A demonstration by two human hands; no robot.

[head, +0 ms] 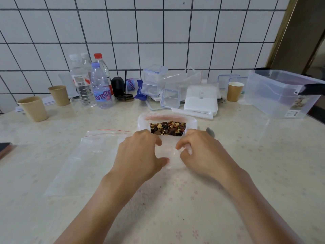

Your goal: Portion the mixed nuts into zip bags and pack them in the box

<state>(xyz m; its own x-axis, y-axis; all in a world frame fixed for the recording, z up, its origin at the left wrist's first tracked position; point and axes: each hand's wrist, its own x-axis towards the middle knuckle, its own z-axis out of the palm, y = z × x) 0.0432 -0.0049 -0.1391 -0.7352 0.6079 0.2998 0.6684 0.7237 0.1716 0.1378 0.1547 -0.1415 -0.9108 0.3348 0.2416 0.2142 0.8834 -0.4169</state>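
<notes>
A clear tub point(142, 123) with mixed nuts point(168, 128) stands on the table just beyond my hands. In front of it, my left hand point(139, 155) and my right hand point(202, 150) each pinch a side of a small clear zip bag point(168, 152), holding it between them; the bag looks empty. A second, larger zip bag point(91, 155) with a red zip line lies flat to the left. The big clear storage box point(281, 95) stands open at the far right of the table. A grey spoon tip point(210, 132) shows behind my right hand.
Along the tiled wall stand several water bottles point(101, 88), three paper cups point(33, 108), small clear containers and lids point(154, 80), and a white flat device point(201, 100). A phone point(4, 148) lies at the left edge.
</notes>
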